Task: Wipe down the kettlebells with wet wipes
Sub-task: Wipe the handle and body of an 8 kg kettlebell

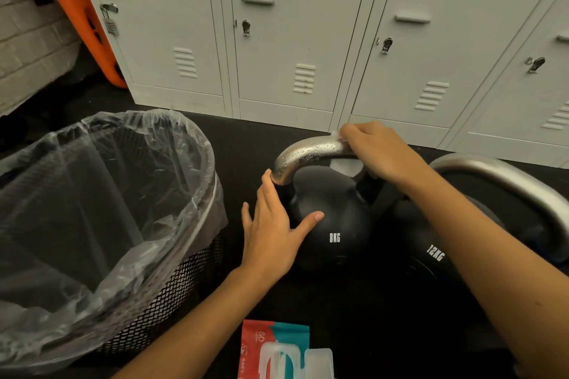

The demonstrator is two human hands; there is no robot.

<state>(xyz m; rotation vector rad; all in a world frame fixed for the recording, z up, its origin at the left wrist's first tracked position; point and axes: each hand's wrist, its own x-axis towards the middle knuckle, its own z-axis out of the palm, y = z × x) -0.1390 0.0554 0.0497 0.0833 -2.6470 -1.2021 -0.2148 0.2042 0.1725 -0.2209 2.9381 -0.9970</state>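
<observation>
A gym changing or locker area. From ten to three o'clock runs a row of pale grey metal lockers with vent slots, latches and one padlock. Black rubber flooring lies underfoot. Two black kettlebells with steel handles, marked 8KG and 12KG, stand on it at centre and four o'clock.

Black floor: kettlebells, bin, wipes
</observation>
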